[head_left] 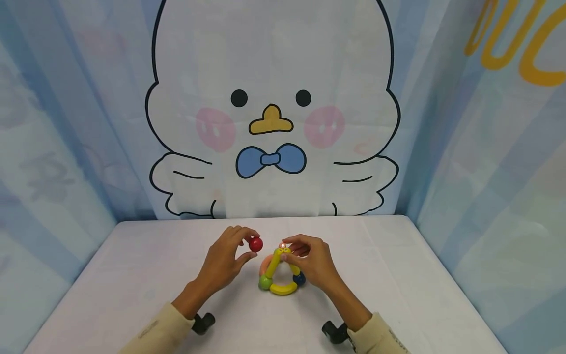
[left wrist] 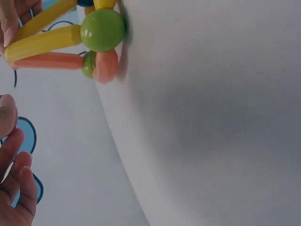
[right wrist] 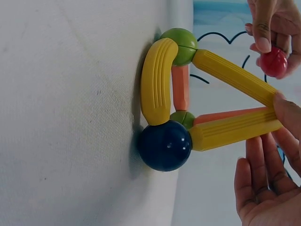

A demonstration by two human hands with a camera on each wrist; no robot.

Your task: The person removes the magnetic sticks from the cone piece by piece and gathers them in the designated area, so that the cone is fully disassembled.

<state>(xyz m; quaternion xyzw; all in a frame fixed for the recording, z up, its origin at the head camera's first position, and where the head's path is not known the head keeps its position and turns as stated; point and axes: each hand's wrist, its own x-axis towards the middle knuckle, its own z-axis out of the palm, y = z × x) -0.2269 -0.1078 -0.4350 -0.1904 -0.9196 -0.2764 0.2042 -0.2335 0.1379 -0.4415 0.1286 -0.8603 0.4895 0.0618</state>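
My left hand [head_left: 223, 260] pinches a small red ball [head_left: 255, 244] between thumb and fingertips, held in the air left of a pyramid-like toy frame. Two straight yellow rods [head_left: 272, 266] and an orange rod [left wrist: 49, 60] lean together at the top of that frame. At its base, a curved yellow piece [head_left: 283, 289] joins a green ball [head_left: 265, 282] to a dark blue ball [right wrist: 164, 148]; a second green ball [right wrist: 182, 118] and a curved orange piece stand behind. With thumb and fingers, my right hand [head_left: 315, 260] pinches the upper rod ends. The red ball is apart from the rods.
The frame stands on a table with a pale cover [head_left: 141, 275]. Behind the table's far edge hangs a curtain [head_left: 274, 191] printed with a cartoon bird. Blue patterned curtains [head_left: 53, 162] close in both sides. Black wrist-worn devices [head_left: 203, 324] sit by the sleeves.
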